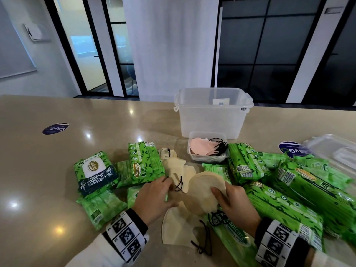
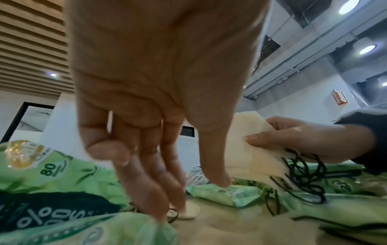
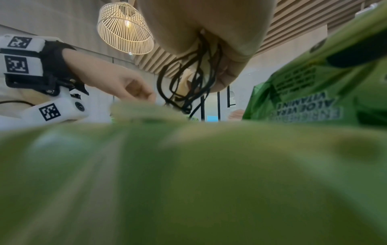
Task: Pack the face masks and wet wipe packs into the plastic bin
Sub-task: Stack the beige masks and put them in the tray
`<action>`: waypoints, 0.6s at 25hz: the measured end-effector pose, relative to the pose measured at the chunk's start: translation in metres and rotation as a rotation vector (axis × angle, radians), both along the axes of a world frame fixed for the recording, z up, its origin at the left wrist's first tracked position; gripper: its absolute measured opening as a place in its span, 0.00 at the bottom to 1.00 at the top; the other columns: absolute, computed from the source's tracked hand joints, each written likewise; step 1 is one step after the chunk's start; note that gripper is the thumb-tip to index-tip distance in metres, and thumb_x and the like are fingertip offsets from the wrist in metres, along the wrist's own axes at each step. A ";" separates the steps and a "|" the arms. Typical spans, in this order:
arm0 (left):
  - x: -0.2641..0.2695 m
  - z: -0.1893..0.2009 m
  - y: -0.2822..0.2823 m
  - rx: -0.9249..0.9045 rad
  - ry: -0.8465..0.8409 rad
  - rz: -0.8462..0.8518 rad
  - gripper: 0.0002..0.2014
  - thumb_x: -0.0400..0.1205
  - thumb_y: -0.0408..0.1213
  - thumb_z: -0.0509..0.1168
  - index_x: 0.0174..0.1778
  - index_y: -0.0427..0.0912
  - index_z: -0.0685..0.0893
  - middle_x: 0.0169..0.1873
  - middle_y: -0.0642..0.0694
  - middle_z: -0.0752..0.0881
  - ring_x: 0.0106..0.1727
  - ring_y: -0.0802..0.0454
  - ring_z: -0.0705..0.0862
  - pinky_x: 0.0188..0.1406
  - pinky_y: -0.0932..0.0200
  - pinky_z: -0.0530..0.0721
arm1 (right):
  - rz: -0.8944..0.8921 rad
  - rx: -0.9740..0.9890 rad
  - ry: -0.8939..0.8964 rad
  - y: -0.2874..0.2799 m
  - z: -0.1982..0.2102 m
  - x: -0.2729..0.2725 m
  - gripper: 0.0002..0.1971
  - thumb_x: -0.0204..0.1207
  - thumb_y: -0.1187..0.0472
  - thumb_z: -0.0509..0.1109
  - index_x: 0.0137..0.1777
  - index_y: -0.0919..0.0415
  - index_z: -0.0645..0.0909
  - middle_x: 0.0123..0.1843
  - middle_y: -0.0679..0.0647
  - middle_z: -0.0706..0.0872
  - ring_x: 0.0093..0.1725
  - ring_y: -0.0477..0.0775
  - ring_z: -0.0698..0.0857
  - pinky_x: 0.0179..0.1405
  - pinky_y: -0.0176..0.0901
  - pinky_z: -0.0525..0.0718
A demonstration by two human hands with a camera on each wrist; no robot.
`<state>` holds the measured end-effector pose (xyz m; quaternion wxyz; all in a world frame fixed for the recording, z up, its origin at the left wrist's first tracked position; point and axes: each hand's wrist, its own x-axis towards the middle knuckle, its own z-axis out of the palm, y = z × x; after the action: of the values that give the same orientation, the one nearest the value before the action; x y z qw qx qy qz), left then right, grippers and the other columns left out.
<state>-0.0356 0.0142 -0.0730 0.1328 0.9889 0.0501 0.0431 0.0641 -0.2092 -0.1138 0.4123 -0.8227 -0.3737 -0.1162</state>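
A clear plastic bin (image 1: 213, 114) stands open at the back of the table. Several green wet wipe packs (image 1: 146, 162) lie scattered on both sides. Cream face masks (image 1: 174, 168) with black ear loops lie in a loose pile in the middle, and one more cream mask (image 1: 179, 230) lies nearer me. My right hand (image 1: 221, 195) grips a stack of cream masks (image 1: 204, 189), whose ear loops (image 3: 188, 79) dangle below the palm. My left hand (image 1: 165, 191) reaches with straight fingers (image 2: 150, 190) down to the pile, thumb apart, holding nothing.
A small clear tub (image 1: 209, 151) with pink masks and black loops sits in front of the bin. A clear lid (image 1: 335, 153) lies at the far right. Round blue stickers (image 1: 55, 128) mark the beige table (image 1: 48, 170). More wipe packs (image 1: 289, 201) crowd the right.
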 end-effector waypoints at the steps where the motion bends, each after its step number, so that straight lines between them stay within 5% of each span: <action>1: -0.002 0.000 -0.002 0.038 0.095 0.070 0.20 0.73 0.61 0.70 0.49 0.51 0.78 0.50 0.55 0.82 0.51 0.54 0.82 0.48 0.57 0.79 | -0.005 0.003 0.002 -0.001 0.000 0.001 0.16 0.81 0.50 0.64 0.53 0.63 0.84 0.37 0.40 0.83 0.36 0.24 0.79 0.35 0.11 0.68; 5: -0.006 -0.010 -0.012 0.149 0.296 0.166 0.26 0.73 0.67 0.67 0.47 0.45 0.81 0.49 0.46 0.84 0.52 0.46 0.84 0.48 0.53 0.80 | 0.018 -0.005 -0.001 -0.001 0.000 0.001 0.19 0.81 0.47 0.61 0.55 0.62 0.84 0.38 0.41 0.85 0.38 0.32 0.81 0.35 0.13 0.69; 10: 0.000 -0.014 -0.022 0.156 0.363 0.121 0.27 0.67 0.60 0.76 0.51 0.43 0.80 0.52 0.45 0.84 0.54 0.44 0.85 0.48 0.54 0.80 | 0.048 0.010 0.002 -0.002 0.000 0.001 0.19 0.82 0.48 0.63 0.59 0.62 0.83 0.41 0.43 0.87 0.40 0.36 0.84 0.38 0.16 0.73; 15: 0.001 -0.018 -0.020 0.055 0.374 -0.015 0.19 0.71 0.52 0.76 0.49 0.43 0.82 0.49 0.47 0.84 0.52 0.45 0.84 0.42 0.56 0.75 | 0.057 0.002 0.011 -0.002 -0.003 0.002 0.29 0.80 0.37 0.56 0.61 0.62 0.81 0.44 0.48 0.90 0.42 0.41 0.87 0.41 0.36 0.84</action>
<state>-0.0349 -0.0056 -0.0912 0.0944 0.9833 0.0652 -0.1413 0.0657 -0.2110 -0.1171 0.4183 -0.8121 -0.3944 -0.1001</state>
